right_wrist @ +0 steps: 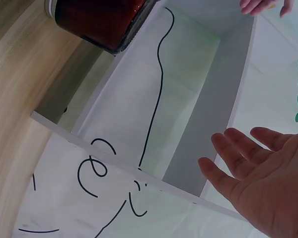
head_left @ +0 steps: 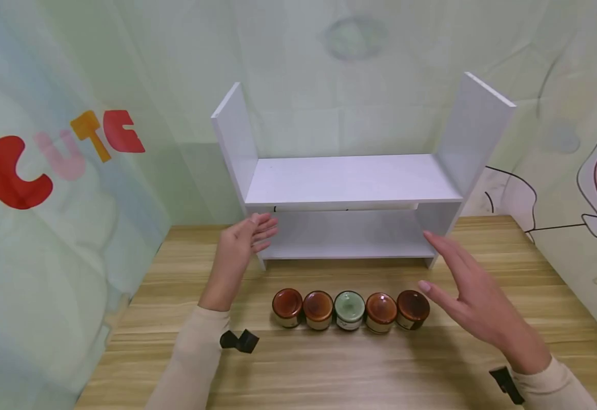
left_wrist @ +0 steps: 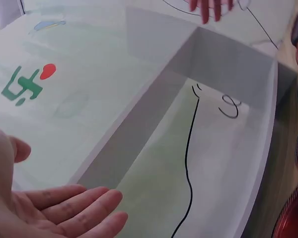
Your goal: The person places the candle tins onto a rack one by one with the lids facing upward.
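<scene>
On the wood-grain tabletop [head_left: 360, 370] I see five small glass jars [head_left: 350, 307] in a row, the right hand [head_left: 483, 304] beside them, fingers extended and empty, the left hand [head_left: 242, 239], likewise empty and straight-fingered, near the white two-tier shelf [head_left: 350, 179].

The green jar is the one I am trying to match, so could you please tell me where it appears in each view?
Head: the green jar is in the lower half, just right of centre.
Left wrist: it is cut off by the right edge, above mid-height.
Right wrist: not in it.
Shared landmark: the white shelf, in all three.
</scene>
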Demonstrator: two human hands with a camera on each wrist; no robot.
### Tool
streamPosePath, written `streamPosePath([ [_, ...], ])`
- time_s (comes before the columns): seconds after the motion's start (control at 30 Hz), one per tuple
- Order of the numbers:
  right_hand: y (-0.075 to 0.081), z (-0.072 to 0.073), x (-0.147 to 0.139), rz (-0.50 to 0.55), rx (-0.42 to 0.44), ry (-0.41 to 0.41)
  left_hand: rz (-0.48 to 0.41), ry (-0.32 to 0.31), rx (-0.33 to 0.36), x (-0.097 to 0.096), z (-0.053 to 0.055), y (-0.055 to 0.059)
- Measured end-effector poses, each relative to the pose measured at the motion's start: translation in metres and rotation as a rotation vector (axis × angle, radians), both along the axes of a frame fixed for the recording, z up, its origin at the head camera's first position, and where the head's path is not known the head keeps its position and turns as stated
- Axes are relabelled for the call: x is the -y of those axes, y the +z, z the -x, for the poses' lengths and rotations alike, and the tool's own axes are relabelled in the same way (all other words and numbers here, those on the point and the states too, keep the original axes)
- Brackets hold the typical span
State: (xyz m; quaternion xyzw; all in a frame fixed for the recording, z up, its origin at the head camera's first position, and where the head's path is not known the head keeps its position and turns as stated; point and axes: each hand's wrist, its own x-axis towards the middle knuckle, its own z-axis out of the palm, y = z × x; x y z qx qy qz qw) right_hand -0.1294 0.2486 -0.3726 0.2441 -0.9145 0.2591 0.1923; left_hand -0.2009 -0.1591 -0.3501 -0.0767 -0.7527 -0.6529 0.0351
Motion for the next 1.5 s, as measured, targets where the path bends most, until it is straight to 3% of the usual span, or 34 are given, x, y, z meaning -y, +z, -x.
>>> streamPosePath([
  [0.1,-0.001,-0.001,0.0,0.005,0.002,0.004,-0.168,0.014,0.109,-0.001,0.007,0.001],
  [0.2,-0.003,-0.003,0.0,0.008,0.004,0.005,-0.306,0.004,0.176,-0.003,0.012,0.002],
  [0.6,-0.012,-0.007,-0.001,0.047,0.065,0.008,-0.667,-0.048,0.313,-0.003,0.028,0.007],
  [0.83,-0.018,-0.009,-0.002,0.054,0.063,0.013,-0.708,-0.108,0.344,-0.004,0.033,0.007],
  [1.13,-0.02,-0.012,0.001,0.066,0.039,0.014,-0.798,-0.125,0.39,-0.006,0.041,0.01],
  [1.5,-0.024,-0.013,0.0,0.073,0.034,0.029,-0.821,-0.186,0.395,-0.014,0.045,0.014],
])
